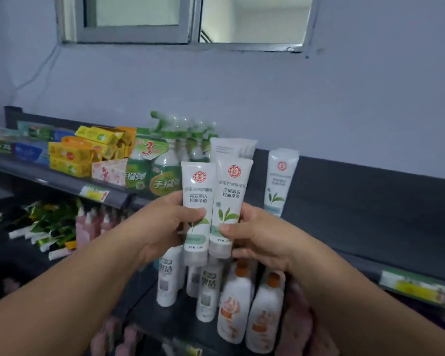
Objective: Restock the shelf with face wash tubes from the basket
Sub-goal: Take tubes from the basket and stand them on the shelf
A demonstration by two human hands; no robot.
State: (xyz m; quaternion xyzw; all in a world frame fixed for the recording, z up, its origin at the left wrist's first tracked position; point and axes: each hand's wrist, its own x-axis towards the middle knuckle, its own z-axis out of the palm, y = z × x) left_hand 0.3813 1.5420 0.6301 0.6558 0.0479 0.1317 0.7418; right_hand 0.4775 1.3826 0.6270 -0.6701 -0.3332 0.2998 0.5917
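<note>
A pale blue-grey wall (344, 98) fills the upper half of the view, with a grey-framed sliding window (195, 19) at the top. Below it a dark grey store shelf (357, 201) runs across, its right part bare. On its left part lie stacked yellow cardboard boxes (72, 155), and beside them stand green-labelled clear spray bottles (165, 170). On the tier below stand white plastic bottles with grey labels (208, 291) and, to their right, white bottles with orange caps (234, 304).

Both of your forearms reach in from the bottom edge. Your left hand (162, 227) grips a white face wash tube with a red round logo and a green leaf (197, 191), thumb across its front. Your right hand (262, 237) grips a second matching white tube (233, 186), thumb pressed on its lower front. You hold both tubes upright, caps down, side by side and touching, in front of the upper shelf.

A third matching tube (279, 181) stands cap down on that shelf, just right of the pair, leaning against the back panel. Another white tube (229, 147) shows behind the right one; whether it is held or shelved cannot be told.
</note>
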